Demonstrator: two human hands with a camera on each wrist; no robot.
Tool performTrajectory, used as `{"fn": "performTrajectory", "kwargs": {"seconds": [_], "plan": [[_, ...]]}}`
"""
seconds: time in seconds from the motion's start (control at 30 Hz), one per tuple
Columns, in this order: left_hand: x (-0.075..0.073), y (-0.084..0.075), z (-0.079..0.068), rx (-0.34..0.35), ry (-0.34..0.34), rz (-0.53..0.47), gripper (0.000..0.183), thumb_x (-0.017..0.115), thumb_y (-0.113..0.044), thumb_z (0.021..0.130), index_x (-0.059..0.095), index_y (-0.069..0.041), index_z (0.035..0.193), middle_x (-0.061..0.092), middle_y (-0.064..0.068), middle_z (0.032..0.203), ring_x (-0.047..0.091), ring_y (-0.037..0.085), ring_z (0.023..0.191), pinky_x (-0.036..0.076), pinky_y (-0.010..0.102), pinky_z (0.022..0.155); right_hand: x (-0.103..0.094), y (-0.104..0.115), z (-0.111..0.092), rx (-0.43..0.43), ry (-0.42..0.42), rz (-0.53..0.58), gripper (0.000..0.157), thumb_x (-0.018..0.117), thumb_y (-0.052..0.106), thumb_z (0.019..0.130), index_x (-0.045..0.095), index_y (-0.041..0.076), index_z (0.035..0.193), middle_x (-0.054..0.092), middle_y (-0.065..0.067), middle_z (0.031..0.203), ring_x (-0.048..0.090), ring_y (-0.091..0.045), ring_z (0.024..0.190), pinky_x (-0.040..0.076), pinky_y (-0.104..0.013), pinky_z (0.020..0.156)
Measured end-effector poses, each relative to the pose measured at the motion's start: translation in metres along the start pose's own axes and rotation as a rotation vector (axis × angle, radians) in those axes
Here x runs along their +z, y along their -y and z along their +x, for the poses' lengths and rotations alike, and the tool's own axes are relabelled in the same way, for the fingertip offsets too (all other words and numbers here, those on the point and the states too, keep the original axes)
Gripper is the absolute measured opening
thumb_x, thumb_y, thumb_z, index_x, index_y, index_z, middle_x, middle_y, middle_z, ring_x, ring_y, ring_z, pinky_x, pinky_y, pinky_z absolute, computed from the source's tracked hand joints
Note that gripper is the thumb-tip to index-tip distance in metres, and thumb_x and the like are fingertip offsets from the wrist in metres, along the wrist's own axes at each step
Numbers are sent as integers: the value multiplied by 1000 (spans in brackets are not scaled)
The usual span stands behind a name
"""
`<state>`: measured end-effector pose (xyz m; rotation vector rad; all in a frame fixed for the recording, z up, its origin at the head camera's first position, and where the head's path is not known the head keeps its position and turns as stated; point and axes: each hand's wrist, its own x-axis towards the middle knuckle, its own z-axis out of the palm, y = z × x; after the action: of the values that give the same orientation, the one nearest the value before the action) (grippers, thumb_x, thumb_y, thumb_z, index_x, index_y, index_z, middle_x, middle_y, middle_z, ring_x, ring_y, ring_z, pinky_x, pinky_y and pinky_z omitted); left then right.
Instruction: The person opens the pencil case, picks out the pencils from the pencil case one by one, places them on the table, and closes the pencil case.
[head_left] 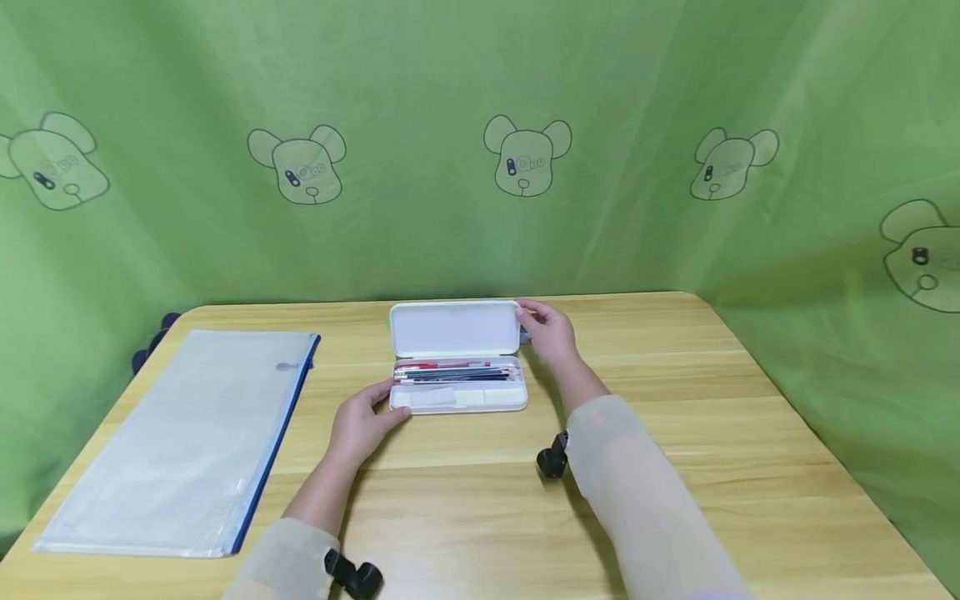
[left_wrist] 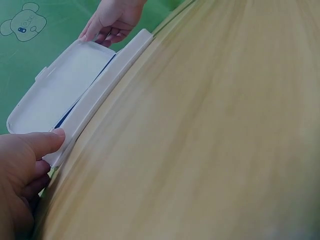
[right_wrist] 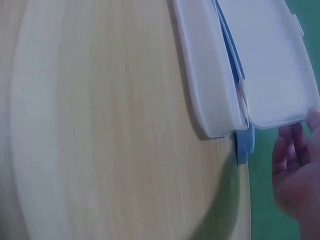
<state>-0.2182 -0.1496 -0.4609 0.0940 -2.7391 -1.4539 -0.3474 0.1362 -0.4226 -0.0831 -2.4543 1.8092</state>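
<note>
A white pencil case [head_left: 491, 408] lies on the table with its lid [head_left: 455, 330] raised at the back. Several dark pencils [head_left: 453, 376] and a red pen or pencil [head_left: 427, 365] lie in its rear part, and white pieces [head_left: 433, 397] sit in the front part. At the case's left end, my left hand [head_left: 358, 429] grips the base, thumb on the front edge. My right hand [head_left: 553, 340] holds the lid's upper right corner between thumb and fingers. Behind the base, a blue-grey piece [right_wrist: 243, 147] sticks out on the right; its kind is unclear.
A translucent zip pouch [head_left: 180, 442] with a blue zip edge lies flat on the left of the wooden table [head_left: 675, 467]. Green curtain [head_left: 420, 242] with bear-head outlines hangs close behind the table's back edge. Dark round objects [head_left: 153, 342] show beyond the left edge.
</note>
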Motion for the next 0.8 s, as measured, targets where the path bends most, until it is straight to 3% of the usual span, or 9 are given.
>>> {"fn": "performTrajectory", "kwargs": {"seconds": [0.4,0.67,0.8], "plan": [[-1,1,-1,-22,11,12,61,76,-28,85,55,-3,137,57,16,140,47,35,136,37,49,116,-9,6,-10,6,64,26,36,64,20,95,63,10,130,65,-17,124,63,-18,97,56,-43,98],[0,0,-1,-12,15,5,60,75,-27,86,55,-3,137,57,16,141,47,35,137,36,49,117,-20,11,-26,-72,27,-56,39,68,22,92,62,10,129,66,-16,118,58,-14,96,53,-19,82],[0,-1,-1,-4,17,3,60,75,-27,86,55,-3,137,56,16,141,47,35,137,37,49,117,-24,8,-36,-116,8,-59,37,70,19,91,63,5,124,66,-17,113,58,-12,91,50,-14,78]]}}
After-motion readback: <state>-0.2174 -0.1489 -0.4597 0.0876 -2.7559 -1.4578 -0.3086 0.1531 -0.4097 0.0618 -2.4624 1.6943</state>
